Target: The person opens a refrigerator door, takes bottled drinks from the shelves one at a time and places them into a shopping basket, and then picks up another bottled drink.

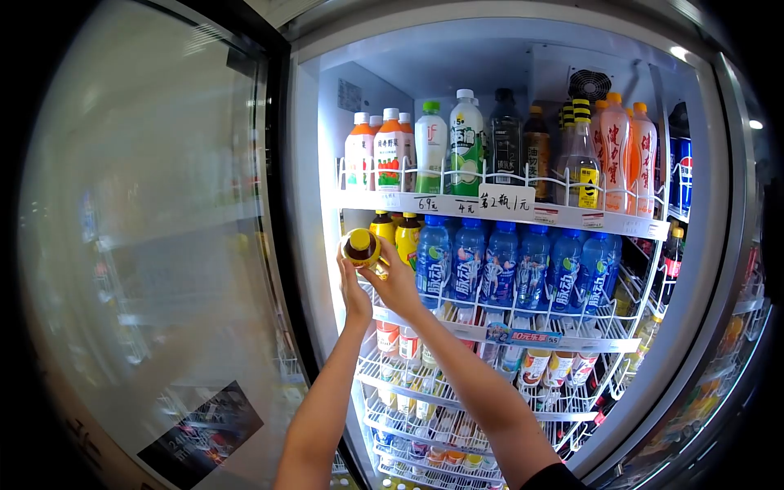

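Note:
A dark drink bottle with a yellow cap (361, 241) is held between my two hands, tilted so its cap points toward me. My left hand (354, 287) is closed around its left side and my right hand (395, 282) grips its right side. Its lower part is hidden by my fingers and the viewing angle. Just behind it, yellow-labelled bottles (407, 237) with yellow caps stand on the second shelf. Beside my right hand begins a row of blue bottles (433, 260) on that same shelf.
An open glass door (163, 245) stands to the left. Above my hands, the top shelf rail (392, 201) carries price tags and several assorted bottles. Lower wire shelves (441, 400) hold more drinks. The fridge frame (686, 327) bounds the right side.

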Motion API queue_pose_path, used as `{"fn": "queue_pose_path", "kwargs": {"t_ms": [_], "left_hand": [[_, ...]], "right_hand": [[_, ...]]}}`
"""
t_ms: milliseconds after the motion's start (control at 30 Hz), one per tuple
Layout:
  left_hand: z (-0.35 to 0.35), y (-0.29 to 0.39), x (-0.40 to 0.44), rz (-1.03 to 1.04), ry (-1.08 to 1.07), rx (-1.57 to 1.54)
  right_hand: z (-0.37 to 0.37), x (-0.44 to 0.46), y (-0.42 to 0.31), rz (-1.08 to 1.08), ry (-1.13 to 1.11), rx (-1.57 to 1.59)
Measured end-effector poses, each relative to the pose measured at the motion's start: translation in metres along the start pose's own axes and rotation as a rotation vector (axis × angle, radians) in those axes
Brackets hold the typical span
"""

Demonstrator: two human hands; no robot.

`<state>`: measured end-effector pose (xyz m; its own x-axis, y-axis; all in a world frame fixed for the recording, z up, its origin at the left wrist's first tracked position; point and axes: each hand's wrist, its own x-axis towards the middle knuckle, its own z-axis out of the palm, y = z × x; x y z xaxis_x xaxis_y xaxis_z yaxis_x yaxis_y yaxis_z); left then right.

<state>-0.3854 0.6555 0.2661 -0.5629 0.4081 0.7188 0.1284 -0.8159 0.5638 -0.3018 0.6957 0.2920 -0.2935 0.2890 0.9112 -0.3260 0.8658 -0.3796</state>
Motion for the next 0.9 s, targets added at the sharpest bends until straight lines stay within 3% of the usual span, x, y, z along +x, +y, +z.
{"fn": "queue_pose_path", "kwargs": {"t_ms": [167,233,367,433,600,900], "left_hand": [[-0.007,0.02,-0.012,0.111,-0.052,0.16],[0.008,0.035,-0.029,0.154,-0.144,0.248],[0.02,0.059,-0.059,0.062,-0.23,0.19],[0.018,0.06,-0.074,0.017,-0.263,0.177],[0.017,0.055,-0.131,-0.101,-0.285,0.187],[0.038,0.067,-0.28,-0.231,-0.358,0.446]], "right_hand": [[-0.019,-0.006,-0.023,-0.085,0.071,-0.057],[-0.031,-0.014,-0.044,-0.023,0.081,-0.099],[-0.053,-0.037,-0.052,-0.005,0.025,-0.034],[-0.06,-0.054,-0.06,0.105,0.003,0.214],[-0.094,-0.106,-0.086,0.293,-0.01,0.335],[-0.152,-0.214,-0.129,0.476,0.002,0.436]]}}
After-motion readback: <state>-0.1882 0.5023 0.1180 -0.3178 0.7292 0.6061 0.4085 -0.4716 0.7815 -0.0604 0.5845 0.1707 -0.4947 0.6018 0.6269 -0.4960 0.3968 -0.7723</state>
